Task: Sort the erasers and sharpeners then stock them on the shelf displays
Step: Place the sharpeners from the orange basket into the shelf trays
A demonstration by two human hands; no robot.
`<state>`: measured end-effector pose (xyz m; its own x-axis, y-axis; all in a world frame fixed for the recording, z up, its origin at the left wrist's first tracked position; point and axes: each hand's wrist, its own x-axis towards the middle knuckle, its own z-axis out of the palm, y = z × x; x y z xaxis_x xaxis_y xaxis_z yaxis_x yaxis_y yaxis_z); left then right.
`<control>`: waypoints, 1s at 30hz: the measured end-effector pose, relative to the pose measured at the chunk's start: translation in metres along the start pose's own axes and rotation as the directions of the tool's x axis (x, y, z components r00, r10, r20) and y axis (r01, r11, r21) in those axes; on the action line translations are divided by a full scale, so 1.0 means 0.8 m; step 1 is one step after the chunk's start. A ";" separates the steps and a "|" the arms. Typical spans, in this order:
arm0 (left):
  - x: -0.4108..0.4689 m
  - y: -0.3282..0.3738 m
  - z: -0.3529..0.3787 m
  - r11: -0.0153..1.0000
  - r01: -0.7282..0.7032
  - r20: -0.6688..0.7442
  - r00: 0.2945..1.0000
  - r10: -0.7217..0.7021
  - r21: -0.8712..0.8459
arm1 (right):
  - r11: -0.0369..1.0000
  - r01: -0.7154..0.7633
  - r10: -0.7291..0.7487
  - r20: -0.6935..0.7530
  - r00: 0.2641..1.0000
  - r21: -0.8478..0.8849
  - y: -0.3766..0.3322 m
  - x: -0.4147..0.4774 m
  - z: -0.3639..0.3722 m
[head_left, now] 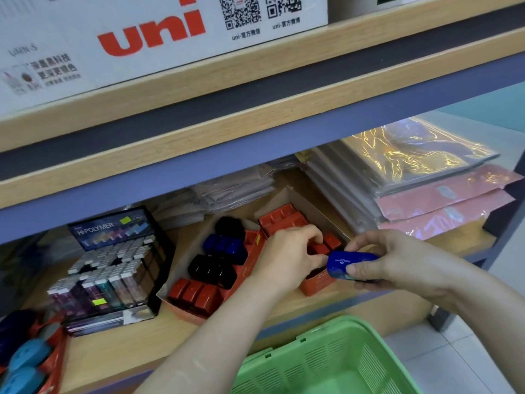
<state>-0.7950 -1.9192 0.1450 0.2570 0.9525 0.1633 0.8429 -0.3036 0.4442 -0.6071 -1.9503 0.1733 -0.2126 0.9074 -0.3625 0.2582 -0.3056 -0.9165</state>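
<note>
My right hand (389,260) pinches a blue sharpener (348,263) just in front of the right red display box (315,285). Inside that box lie several red sharpeners (284,220). My left hand (289,254) reaches into the same box with curled fingers on the red sharpeners near its front; whether it grips one is hidden. The left display box (181,307) holds blue sharpeners (225,247), black ones (211,270) and red ones (193,294) in rows on the wooden shelf (142,334).
A Hi-Polymer lead display (113,268) stands left of the boxes. Plastic-wrapped paper packs (420,177) are stacked at the right. A green basket (326,362) sits below the shelf edge. Blue and red items (25,362) lie at far left. A white uni carton (142,38) sits on the upper shelf.
</note>
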 end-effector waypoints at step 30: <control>0.048 -0.022 -0.003 0.956 0.137 -0.171 0.968 -0.185 -0.258 | 0.702 0.206 -0.353 -0.082 0.932 -0.682 0.022 0.028 0.020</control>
<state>-0.8010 -1.8772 0.1452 0.0118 0.9739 0.2267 0.7194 -0.1657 0.6745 -0.6222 -1.9399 0.1464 -0.2117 0.9773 -0.0004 0.7801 0.1687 -0.6024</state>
